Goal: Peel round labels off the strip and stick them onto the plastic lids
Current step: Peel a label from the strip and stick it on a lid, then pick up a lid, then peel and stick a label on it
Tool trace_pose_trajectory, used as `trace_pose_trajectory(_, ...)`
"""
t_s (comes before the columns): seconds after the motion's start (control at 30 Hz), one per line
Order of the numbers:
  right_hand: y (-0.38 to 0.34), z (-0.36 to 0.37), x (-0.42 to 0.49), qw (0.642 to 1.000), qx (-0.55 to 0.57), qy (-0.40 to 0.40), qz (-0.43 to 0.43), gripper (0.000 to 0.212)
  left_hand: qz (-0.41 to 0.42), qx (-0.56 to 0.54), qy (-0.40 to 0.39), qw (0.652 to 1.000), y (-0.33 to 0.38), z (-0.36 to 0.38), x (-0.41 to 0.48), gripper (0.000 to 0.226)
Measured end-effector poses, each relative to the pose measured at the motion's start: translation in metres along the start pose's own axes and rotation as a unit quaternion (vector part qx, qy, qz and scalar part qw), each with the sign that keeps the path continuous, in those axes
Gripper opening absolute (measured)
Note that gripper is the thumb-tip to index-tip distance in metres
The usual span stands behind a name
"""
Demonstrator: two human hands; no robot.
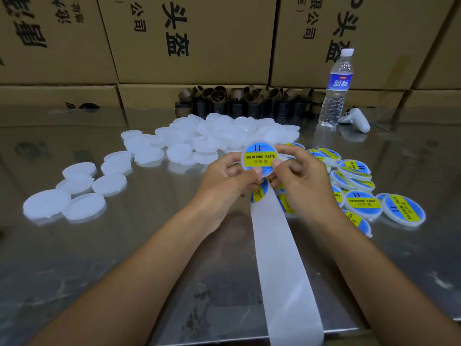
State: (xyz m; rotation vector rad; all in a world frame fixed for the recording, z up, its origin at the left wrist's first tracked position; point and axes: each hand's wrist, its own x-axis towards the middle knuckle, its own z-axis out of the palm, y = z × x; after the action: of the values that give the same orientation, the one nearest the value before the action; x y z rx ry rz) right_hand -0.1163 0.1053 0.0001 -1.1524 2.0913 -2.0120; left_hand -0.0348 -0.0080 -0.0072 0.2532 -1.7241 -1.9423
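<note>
The left hand (224,178) and right hand (301,176) pinch one labelled lid (259,158) by its edges, fingers curled, just above the far end of the strip (279,258). Bare lids (199,138) lie to the strip's left.

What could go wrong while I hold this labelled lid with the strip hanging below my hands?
The blue and yellow round label on the translucent white plastic lid, pinched by left hand and right hand, could crease if pressed unevenly. The long white backing strip trails over the edge of the shiny metal table and might slide off. The next label, just below both hands, could stick to them.
</note>
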Motion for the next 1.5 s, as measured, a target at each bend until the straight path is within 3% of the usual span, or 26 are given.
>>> trace_pose_trajectory(0.3,-0.004,-0.001,0.000,1.000,0.011,0.020,-0.003,0.026,-0.003,-0.009,0.010,1.000,0.001,-0.001,0.002,0.013)
trace_pose_trajectory(0.43,-0.002,-0.008,0.006,0.989,0.052,0.136,0.038,0.014,-0.024,-0.021,0.034,0.999,0.002,-0.003,0.003,0.012)
trace_pose_trajectory(0.53,0.005,-0.018,0.012,0.961,0.090,0.245,0.096,0.010,-0.025,-0.018,0.056,0.998,0.004,-0.007,0.002,0.011)
trace_pose_trajectory(0.67,0.012,-0.026,0.015,0.927,0.148,0.306,0.156,0.014,-0.024,-0.004,0.100,0.995,0.009,-0.018,0.003,0.014)
trace_pose_trajectory(0.8,0.015,-0.027,0.016,0.922,0.166,0.296,0.188,0.031,-0.032,-0.003,0.129,0.991,0.010,-0.026,0.003,0.015)
trace_pose_trajectory(0.93,0.017,-0.026,0.016,0.933,0.106,0.282,0.197,0.043,-0.033,0.013,0.132,0.991,0.008,-0.027,0.004,0.014)
trace_pose_trajectory(1.07,0.019,-0.023,0.016,0.942,0.045,0.264,0.203,0.027,-0.035,0.038,0.151,0.987,0.004,-0.031,0.006,0.015)
trace_pose_trajectory(1.17,0.016,-0.021,0.015,0.945,0.018,0.280,0.169,0.040,-0.034,0.070,0.187,0.979,0.000,-0.037,0.010,0.017)
trace_pose_trajectory(1.3,0.011,-0.017,0.012,0.951,-0.006,0.285,0.120,0.026,-0.025,0.134,0.259,0.956,-0.001,-0.051,0.024,0.015)
trace_pose_trajectory(1.5,0.014,-0.013,0.010,0.965,-0.008,0.249,0.085,0.022,0.008,0.338,0.278,0.899,0.003,-0.069,0.061,0.023)
